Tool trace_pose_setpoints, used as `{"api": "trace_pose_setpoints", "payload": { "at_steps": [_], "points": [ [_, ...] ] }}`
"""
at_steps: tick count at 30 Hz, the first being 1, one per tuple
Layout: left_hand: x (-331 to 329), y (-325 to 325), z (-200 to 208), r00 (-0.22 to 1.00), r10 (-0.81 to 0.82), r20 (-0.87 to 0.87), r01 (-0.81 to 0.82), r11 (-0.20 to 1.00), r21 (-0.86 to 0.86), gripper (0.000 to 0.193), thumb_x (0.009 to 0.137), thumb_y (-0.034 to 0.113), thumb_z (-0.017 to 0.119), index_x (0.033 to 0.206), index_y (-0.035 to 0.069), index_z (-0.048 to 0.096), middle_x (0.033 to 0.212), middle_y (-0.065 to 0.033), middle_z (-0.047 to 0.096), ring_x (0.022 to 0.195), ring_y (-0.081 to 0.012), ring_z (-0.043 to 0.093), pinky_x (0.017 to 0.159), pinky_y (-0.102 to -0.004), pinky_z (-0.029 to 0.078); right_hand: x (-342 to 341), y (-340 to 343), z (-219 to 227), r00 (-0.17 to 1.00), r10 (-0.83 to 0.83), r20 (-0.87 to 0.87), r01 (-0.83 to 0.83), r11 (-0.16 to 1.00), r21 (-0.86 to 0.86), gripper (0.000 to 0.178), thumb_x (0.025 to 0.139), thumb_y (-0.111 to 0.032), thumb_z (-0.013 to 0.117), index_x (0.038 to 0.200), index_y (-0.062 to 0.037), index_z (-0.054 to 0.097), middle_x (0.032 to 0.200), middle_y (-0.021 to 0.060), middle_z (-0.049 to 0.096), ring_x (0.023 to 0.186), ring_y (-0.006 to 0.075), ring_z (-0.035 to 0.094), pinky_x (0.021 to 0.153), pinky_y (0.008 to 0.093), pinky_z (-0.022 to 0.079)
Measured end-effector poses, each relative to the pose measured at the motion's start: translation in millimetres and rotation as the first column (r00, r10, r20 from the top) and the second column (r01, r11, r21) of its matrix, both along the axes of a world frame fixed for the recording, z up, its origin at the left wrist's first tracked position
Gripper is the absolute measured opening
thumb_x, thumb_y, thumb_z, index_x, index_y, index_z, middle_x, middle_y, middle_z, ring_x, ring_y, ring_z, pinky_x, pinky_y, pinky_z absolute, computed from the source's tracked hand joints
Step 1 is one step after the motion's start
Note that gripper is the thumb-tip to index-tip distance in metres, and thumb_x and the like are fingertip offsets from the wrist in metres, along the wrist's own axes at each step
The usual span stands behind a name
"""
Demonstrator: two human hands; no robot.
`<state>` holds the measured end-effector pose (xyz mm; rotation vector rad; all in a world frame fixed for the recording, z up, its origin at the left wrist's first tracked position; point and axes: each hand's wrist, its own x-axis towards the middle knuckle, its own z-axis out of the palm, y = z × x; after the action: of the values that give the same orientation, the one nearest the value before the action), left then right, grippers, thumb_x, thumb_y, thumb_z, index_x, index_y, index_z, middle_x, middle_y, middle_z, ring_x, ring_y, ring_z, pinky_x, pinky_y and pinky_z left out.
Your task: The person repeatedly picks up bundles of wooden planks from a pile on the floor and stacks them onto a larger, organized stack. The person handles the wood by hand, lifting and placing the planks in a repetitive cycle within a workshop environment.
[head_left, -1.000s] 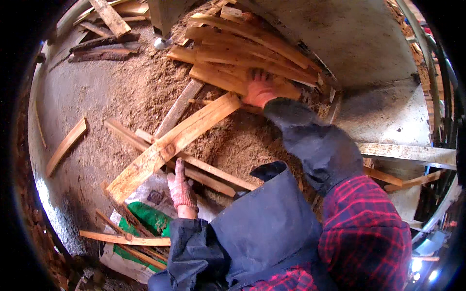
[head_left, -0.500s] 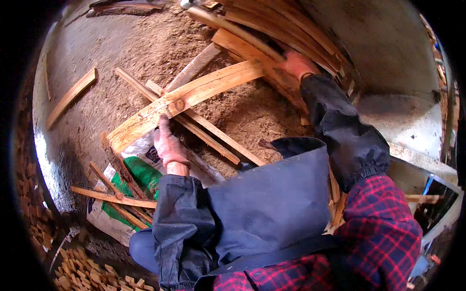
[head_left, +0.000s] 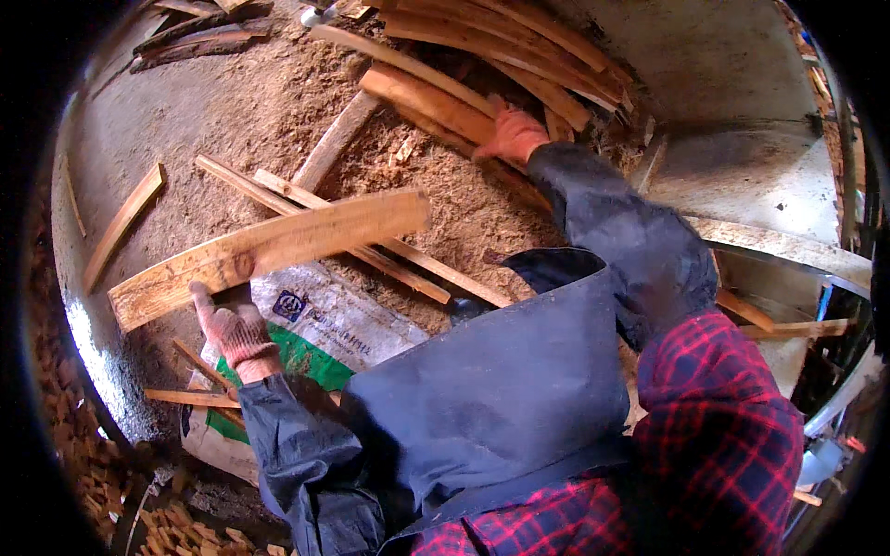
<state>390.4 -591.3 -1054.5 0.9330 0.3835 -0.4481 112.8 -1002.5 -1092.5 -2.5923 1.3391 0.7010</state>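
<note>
A curved, pale wooden board point(head_left: 306, 232) with a dark knot is held near its left end by my gloved left hand point(head_left: 236, 329). The thumb shows at the board's near edge, while the other fingers are partly hidden. My gloved right hand point(head_left: 513, 137) is closed at the edge of a thick orange-brown plank point(head_left: 431, 102), beside the end of a narrow slat point(head_left: 399, 63). Some of its fingers are hidden. Below the pale board, two thin strips point(head_left: 445, 269) lie on the sawdust.
Several long slabs point(head_left: 519, 42) are stacked at the far right. A white and green sack point(head_left: 352, 320) lies near my apron. Bark-edged pieces point(head_left: 199, 42) sit at far left, a short curved offcut point(head_left: 123, 227) at left. A metal-edged frame point(head_left: 788, 250) stands at right.
My left hand has pulled the pale board left and toward me, away from the plank, uncovering more of the sack. My right hand stays at the plank; the whole view has shifted a little.
</note>
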Motion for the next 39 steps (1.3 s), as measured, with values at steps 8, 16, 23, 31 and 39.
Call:
{"api": "trace_pose_setpoints", "payload": {
  "at_steps": [8,16,23,31,39],
  "points": [
    [-67,-1,-69,0.957,-0.279,-0.086,0.29,0.936,0.2,0.053,0.094,0.036,0.056,0.13,-0.002,0.047,0.121,-0.0128,0.057,0.107,-0.0268,0.055,0.097,-0.0373,0.042,2,-6,-7,0.973,0.055,0.224,-0.1,0.975,0.197,0.091,0.06,-0.068,0.076,0.113,0.0034,0.059,0.112,0.0278,0.063,0.105,0.0421,0.06,0.088,0.045,0.05],
    [-170,-80,-29,0.787,-0.565,-0.248,0.616,0.743,0.261,0.057,0.089,0.047,0.062,0.122,0.002,0.052,0.115,-0.0098,0.058,0.104,-0.0238,0.053,0.086,-0.0382,0.044,-28,-3,-25,0.874,-0.241,0.422,0.133,0.954,0.27,0.069,0.071,-0.047,0.073,0.122,-0.0012,0.06,0.121,0.0234,0.061,0.115,0.0369,0.057,0.096,0.0427,0.045],
    [-158,-67,-56,0.794,-0.513,-0.328,0.535,0.844,-0.026,0.071,0.087,0.056,0.061,0.14,0.015,0.037,0.138,-0.0085,0.044,0.125,-0.0289,0.045,0.1,-0.0475,0.037,-29,41,48,0.869,-0.233,0.436,-0.013,0.87,0.492,0.064,0.074,-0.044,0.075,0.119,-0.0011,0.063,0.116,0.0202,0.063,0.112,0.0301,0.058,0.097,0.039,0.044],
    [-166,-83,-63,0.835,-0.486,-0.257,0.544,0.8,0.252,0.059,0.095,0.045,0.055,0.137,0.005,0.041,0.125,-0.016,0.052,0.109,-0.0262,0.052,0.1,-0.0374,0.039,31,-80,39,0.955,0.049,0.293,0.005,0.984,-0.179,0.1,0.081,-0.064,0.06,0.15,-0.0038,0.02,0.155,0.0229,0.021,0.141,0.0442,0.021,0.114,0.0552,0.021],
    [-157,-85,-49,0.794,-0.525,-0.306,0.606,0.723,0.333,0.075,0.086,0.054,0.063,0.138,0.004,0.039,0.13,-0.0133,0.051,0.117,-0.0285,0.05,0.101,-0.0438,0.04,61,-125,-14,0.96,0.278,0.022,-0.196,0.731,-0.654,0.063,0.092,-0.042,0.051,0.144,-0.0089,0.036,0.143,0.025,0.036,0.131,0.0408,0.038,0.102,0.0647,0.03]
  ]
}}
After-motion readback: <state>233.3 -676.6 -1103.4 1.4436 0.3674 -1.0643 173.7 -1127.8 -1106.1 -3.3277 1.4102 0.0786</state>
